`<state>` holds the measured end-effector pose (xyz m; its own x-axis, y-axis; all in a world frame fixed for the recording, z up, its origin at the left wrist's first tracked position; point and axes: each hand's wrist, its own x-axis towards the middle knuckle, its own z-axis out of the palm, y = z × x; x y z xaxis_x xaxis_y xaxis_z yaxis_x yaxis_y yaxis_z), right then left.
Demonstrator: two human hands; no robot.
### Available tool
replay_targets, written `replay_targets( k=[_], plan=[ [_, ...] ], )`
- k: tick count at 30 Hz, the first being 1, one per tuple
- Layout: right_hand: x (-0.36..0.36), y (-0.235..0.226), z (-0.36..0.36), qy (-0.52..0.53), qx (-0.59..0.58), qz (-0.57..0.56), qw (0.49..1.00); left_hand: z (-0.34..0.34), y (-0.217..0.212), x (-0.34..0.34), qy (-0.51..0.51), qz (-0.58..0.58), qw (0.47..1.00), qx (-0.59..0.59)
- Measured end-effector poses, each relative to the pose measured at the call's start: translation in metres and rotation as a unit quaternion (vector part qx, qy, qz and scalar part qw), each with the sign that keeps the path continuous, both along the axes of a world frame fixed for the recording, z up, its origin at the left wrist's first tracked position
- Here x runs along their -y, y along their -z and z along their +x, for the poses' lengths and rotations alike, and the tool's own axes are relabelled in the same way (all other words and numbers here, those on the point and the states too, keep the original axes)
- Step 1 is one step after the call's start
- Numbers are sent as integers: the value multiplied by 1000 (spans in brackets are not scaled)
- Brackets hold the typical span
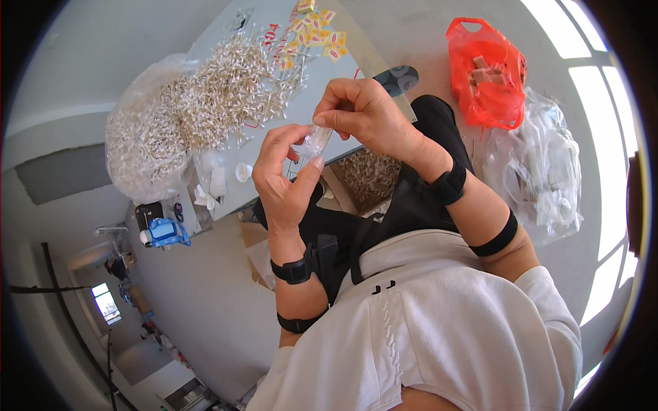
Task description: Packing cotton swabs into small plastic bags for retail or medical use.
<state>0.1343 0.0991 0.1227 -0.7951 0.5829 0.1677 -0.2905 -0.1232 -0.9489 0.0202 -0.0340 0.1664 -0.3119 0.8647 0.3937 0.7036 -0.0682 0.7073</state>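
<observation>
Above the near edge of the table, both hands meet around a small clear plastic bag [317,142]. My left hand [279,179] grips its lower side between thumb and fingers. The bag's upper end is pinched by the thumb and forefinger of my right hand [367,115]. Something pale seems to be inside, too small to make out. Beyond my left hand, a large heap of small slender white-and-brown pieces [229,85] covers part of the table [322,79]. More of them fill a big clear plastic bag [140,140] at the left.
Yellow-and-white cards [315,31] lie scattered at the table's far end. Below its near edge stands an open box [370,178] of small brownish pieces. A red plastic bag [480,82] and clear plastic bags [538,164] rest on the floor at right. A blue-and-white package [164,233] is at left.
</observation>
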Motion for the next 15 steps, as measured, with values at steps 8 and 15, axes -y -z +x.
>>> replay_targets(
  k=[8,15],
  plan=[
    [-5,34,-14,0,61,162,985,-10,57,-15,-96,-128,974,159],
    [0,94,-13,11,72,21,997,-1,105,-24,-137,-127,897,401]
  ],
)
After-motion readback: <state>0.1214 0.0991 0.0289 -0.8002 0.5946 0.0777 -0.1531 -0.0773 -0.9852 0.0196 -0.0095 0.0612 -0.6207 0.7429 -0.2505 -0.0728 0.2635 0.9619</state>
